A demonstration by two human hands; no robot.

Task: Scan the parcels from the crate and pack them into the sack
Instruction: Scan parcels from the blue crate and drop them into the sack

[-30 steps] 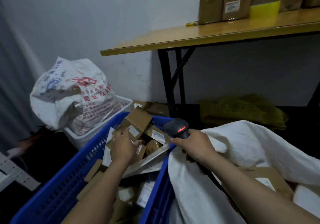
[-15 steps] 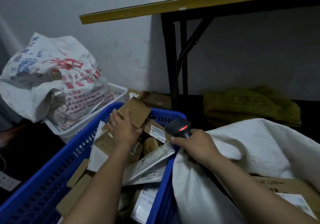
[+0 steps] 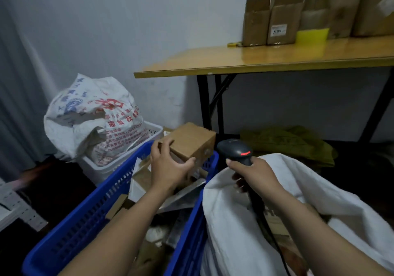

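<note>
Table point(image 3: 255, 62) behind; left hand point(image 3: 170, 169) grips cardboard parcel point(image 3: 191, 140) over blue crate point(image 3: 119, 182); right hand point(image 3: 258, 175) grips scanner point(image 3: 236, 150).

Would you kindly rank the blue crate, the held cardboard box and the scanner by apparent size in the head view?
Largest: blue crate
Middle: cardboard box
Smallest: scanner, its handle partly hidden in the right hand.
</note>
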